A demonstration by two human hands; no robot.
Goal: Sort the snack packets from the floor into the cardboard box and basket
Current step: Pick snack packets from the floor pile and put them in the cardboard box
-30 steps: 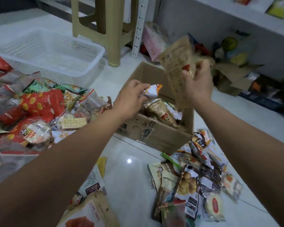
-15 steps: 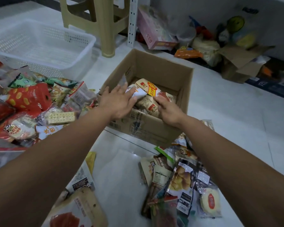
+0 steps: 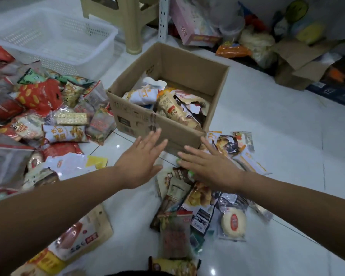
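Observation:
An open cardboard box (image 3: 189,62) stands mid-floor with several snack packets (image 3: 173,108) inside, white and tan ones on top. A white plastic basket (image 3: 54,42) sits at the back left with nothing in it. My left hand (image 3: 141,164) hovers flat with fingers spread just in front of the box's near wall. My right hand (image 3: 209,166) is also flat and empty, above a pile of packets (image 3: 199,200) on the floor at the box's near right corner. A larger heap of red and mixed packets (image 3: 40,108) lies to the left.
A beige plastic stool (image 3: 131,22) stands behind the box. Against the back wall lie a pink box (image 3: 189,22), an orange packet (image 3: 231,50) and a torn cardboard carton (image 3: 299,62). White tiled floor stretches to the right of the box.
Both hands have let go of the packets inside the box and pulled back toward me, now empty in front of it. The tan and white packets stay in the box.

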